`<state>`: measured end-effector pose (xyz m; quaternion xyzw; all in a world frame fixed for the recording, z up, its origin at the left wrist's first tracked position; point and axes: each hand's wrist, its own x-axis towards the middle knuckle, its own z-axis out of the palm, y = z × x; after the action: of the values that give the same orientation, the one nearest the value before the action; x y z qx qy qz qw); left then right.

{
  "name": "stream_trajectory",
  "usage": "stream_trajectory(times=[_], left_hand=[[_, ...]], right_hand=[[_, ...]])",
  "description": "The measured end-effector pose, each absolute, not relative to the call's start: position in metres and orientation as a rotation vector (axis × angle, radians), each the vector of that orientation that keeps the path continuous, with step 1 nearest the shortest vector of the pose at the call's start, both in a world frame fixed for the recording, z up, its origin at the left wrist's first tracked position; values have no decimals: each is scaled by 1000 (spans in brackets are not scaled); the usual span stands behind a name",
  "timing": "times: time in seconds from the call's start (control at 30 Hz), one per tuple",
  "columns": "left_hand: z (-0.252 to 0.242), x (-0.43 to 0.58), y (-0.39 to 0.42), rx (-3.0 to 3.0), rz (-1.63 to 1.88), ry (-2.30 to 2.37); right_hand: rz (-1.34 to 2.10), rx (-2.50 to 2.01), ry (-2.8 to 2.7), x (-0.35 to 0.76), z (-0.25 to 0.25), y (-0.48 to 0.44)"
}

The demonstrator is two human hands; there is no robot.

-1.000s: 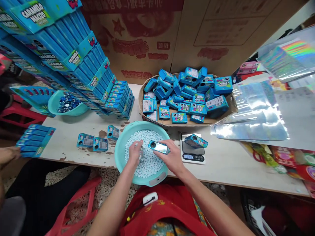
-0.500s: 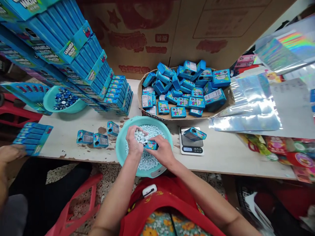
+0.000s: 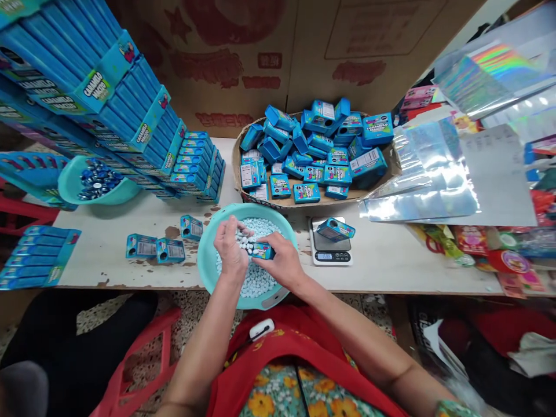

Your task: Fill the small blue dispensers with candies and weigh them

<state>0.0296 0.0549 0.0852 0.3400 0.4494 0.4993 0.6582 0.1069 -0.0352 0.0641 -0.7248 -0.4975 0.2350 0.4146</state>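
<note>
A teal bowl [image 3: 207, 255] full of small pale blue candies [image 3: 256, 281] sits at the table's near edge. Over it, my left hand [image 3: 230, 249] is cupped round a handful of candies and held against a small blue box [image 3: 262, 250]. My right hand [image 3: 282, 262] grips that box from the right. Another blue box [image 3: 335, 229] lies on a small digital scale [image 3: 329, 250] just right of the bowl.
A cardboard tray [image 3: 243, 197] of several loose blue boxes stands behind the bowl. Stacked blue display cartons [image 3: 113, 110] fill the left, with a teal bowl of dark blue caps [image 3: 98, 179]. Three small boxes [image 3: 156, 249] lie left; holographic bags [image 3: 430, 185] lie right.
My left hand scooped candies from the bowl and lifted them to the box, which my right hand turned and brought in against it. The other person's hand at far left has gone from view.
</note>
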Motion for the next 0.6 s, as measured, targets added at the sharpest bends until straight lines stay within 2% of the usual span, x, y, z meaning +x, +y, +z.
stream_trajectory(times=[0.6], left_hand=[[89, 42, 56, 791, 1115, 991]], right_hand=[[597, -1740, -1118, 117, 62, -35]])
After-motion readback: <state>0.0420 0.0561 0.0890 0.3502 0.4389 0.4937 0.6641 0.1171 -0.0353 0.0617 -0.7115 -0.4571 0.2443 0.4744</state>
